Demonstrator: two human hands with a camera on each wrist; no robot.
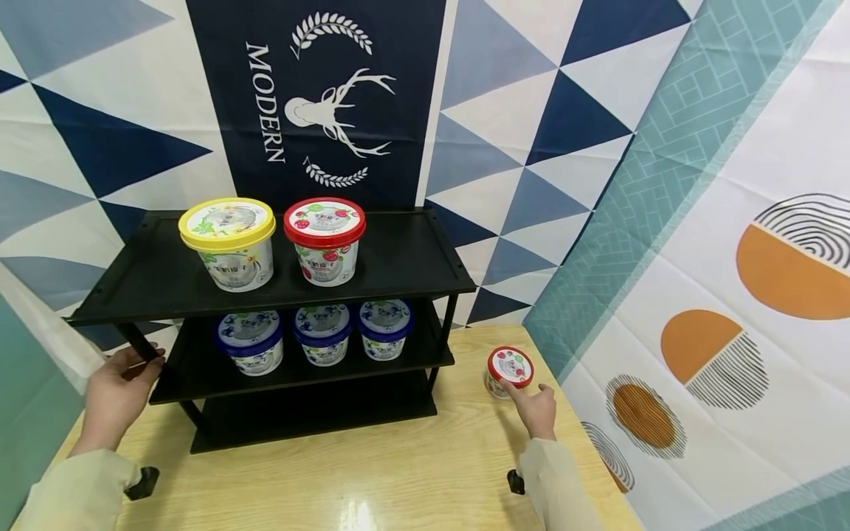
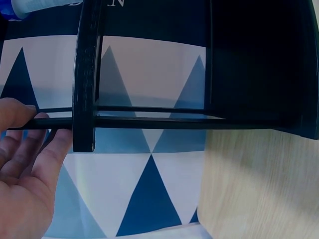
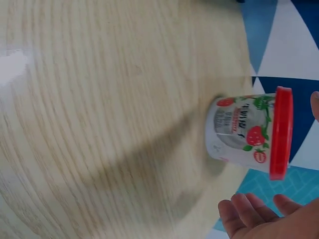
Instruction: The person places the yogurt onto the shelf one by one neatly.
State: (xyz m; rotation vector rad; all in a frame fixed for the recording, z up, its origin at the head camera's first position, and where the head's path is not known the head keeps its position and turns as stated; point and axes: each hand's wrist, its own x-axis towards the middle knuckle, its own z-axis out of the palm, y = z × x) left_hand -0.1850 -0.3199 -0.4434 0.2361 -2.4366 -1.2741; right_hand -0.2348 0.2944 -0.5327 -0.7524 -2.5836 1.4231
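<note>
My left hand (image 1: 118,398) grips the side of a black tiered shelf (image 1: 405,258) by its left post. In the left wrist view, the thumb of this hand (image 2: 30,184) lies over a thin side bar (image 2: 154,123) and the fingers are beneath it. A tub with a red lid and strawberry pictures (image 1: 511,365) stands upright on the table at the right. Beside it is my right hand (image 1: 536,411). The right wrist view shows that hand (image 3: 279,219) with fingers spread around the tub (image 3: 239,130), a gap between fingertips and tub.
A yellow-lidded tub (image 1: 229,243) and another red-lidded tub (image 1: 325,243) stand on the top tier. Three blue-lidded tubs, one of them at the left (image 1: 251,343), stand on the middle tier. Patterned cloth (image 1: 717,346) borders the wooden table (image 1: 319,479) at the right.
</note>
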